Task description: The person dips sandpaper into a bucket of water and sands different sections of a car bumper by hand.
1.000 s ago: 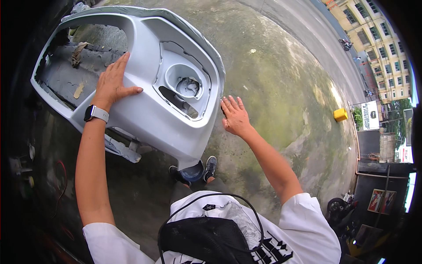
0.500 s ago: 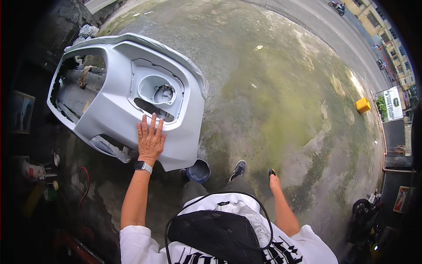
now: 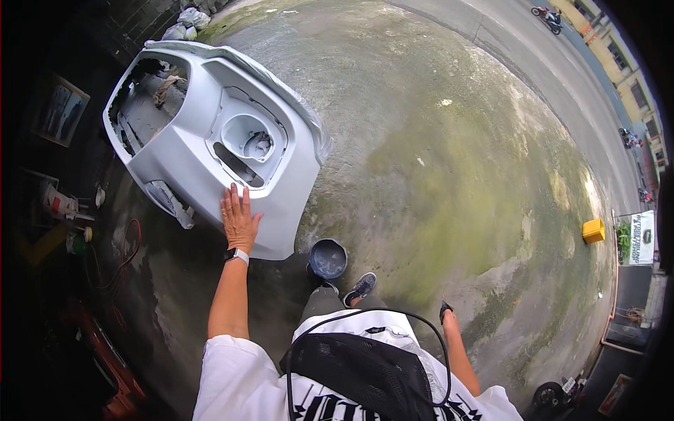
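Note:
A car bumper (image 3: 186, 147) in pale grey stands to my left, with a large grille opening and a round lamp recess. My left hand (image 3: 240, 219) lies flat on its smooth surface below the recess, fingers stretched out. A watch is on that wrist. Low at my right side, my right hand (image 3: 447, 317) is closed round a small dark object (image 3: 445, 307) whose kind I cannot make out. That hand is apart from the bumper, and most of its fingers are hidden.
A dark bucket (image 3: 328, 259) stands by my feet, close to the bumper's lower corner. A red hose (image 3: 126, 245) lies on the concrete at left. Farther right are a yellow container (image 3: 593, 231), a banner (image 3: 642, 238) and a parked motorcycle (image 3: 550, 394); a road runs beyond.
My view has shifted, and more of the bucket shows beside the bumper. My left hand remains flat on nearly the same part of the bumper. My right hand stays low at my side.

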`<state>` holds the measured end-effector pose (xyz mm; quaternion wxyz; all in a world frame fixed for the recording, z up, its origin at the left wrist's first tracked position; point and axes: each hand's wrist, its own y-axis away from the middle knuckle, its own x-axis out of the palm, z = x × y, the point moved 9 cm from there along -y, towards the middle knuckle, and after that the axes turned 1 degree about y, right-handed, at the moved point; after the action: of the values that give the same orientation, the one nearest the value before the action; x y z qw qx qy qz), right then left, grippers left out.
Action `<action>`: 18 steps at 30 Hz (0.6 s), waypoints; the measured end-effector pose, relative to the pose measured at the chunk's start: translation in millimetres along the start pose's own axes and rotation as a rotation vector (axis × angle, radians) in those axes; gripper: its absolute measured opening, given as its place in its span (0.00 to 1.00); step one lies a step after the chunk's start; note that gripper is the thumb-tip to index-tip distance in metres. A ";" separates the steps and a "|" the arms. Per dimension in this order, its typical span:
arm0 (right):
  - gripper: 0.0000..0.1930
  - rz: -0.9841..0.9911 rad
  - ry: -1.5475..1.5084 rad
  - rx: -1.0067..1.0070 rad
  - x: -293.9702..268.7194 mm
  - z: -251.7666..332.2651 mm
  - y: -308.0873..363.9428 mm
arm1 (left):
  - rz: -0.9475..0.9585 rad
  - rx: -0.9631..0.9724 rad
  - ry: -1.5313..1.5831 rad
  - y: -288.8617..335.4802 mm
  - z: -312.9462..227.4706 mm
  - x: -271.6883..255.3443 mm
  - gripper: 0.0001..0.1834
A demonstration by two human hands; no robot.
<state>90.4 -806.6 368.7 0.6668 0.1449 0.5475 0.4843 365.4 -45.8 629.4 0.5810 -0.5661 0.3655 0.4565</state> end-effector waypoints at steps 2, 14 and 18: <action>0.25 0.009 0.014 -0.079 -5.7 49.0 -3.2 | -0.031 -0.102 0.005 15.2 2.9 -0.5 0.58; 0.21 0.160 0.071 -0.432 22.4 317.1 -16.4 | 0.100 -0.473 0.020 95.6 -30.8 43.6 0.58; 0.20 0.335 0.110 -0.491 57.9 370.8 -30.9 | 0.136 -0.521 0.016 103.5 -31.9 44.9 0.56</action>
<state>424.3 -650.1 445.1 0.5620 0.0410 0.4179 0.7127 284.8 -78.2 550.6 0.3808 -0.6741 0.2776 0.5687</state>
